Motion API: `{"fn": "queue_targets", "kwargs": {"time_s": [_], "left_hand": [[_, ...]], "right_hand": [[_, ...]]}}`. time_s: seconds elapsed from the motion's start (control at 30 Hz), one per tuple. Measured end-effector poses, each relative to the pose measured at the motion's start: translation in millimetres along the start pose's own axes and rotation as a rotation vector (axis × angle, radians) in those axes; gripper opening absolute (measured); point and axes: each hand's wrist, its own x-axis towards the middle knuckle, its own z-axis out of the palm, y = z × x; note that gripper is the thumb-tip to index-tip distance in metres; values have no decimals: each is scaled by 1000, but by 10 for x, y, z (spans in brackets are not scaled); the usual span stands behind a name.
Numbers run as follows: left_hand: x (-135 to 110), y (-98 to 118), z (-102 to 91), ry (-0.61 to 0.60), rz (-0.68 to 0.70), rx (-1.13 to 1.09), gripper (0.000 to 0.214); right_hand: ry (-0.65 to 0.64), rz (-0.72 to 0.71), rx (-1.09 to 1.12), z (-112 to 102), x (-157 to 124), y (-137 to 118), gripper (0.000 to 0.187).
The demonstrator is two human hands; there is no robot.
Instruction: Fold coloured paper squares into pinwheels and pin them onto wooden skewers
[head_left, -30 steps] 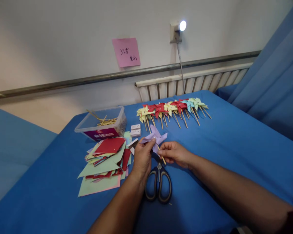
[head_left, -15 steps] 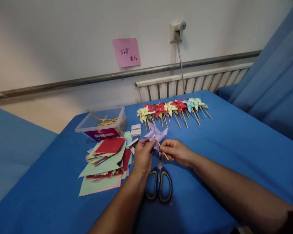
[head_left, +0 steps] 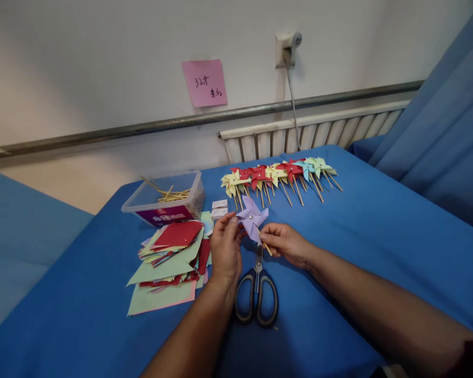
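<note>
One pinwheel [head_left: 251,216]: purple, four-bladed, silvery pin at its hub; we have it just above the blue table [head_left: 350,231], between our hands, face toward us.
Right hand [head_left: 286,244]: ours, thumb and forefinger pinching the stick [head_left: 268,249] below the blades.
Left hand [head_left: 225,249]: ours, fingers curled at the pinwheel's left blade; we can't tell if they grip it or only touch.
Stick: pale, slanting down to the right from behind the blades, its lower end poking out past our fingers.
Scissors [head_left: 259,265]: lying just below the pinwheel, dark handles toward us, blades pointing away.
Paper [head_left: 175,262]: loose pile left of our left hand, mostly red and pale green.
Tub [head_left: 167,215]: clear plastic with a purple label, beyond the pile; loose sticks [head_left: 174,196] inside.
Boxes [head_left: 219,210]: two, small and white, right beside the tub.
Row [head_left: 259,177]: yellow, red, blue and green pinwheels overlapping near the table's far edge, sticks toward us.
Wall: pink note [head_left: 205,83] above the rail [head_left: 173,126], handwritten; socket [head_left: 284,51] to its right with a cord [head_left: 292,100] hanging down.
</note>
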Motion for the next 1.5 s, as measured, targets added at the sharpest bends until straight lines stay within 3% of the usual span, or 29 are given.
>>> {"fn": "queue_targets", "kwargs": {"time_s": [0.53,0.67,0.8,1.0,1.2,1.4,1.5], "left_hand": [[-21,-39,-2,-4,-93,-13,24],[-33,-50,11,-84,-140,-18,28],[-34,-128,15,-59,-88,106,37],[-11,-140,-8,-32,-49,168,31],[-46,-73,26,-46,-113,59,28],[-10,-21,31,-101,-311,-149,25],[53,11,3,-71,-247,-152,27]], "right_hand": [[-26,-58,31,-2,-13,-30,27],[-6,-84,28,-15,-1,-8,27],[-5,-88,34,-10,8,4,29],[-20,-83,20,-34,23,21,29],[-21,-89,-21,-28,28,37,30],[-36,-80,12,-2,21,52,28],[-32,-68,-15,-15,29,60,29]]}}
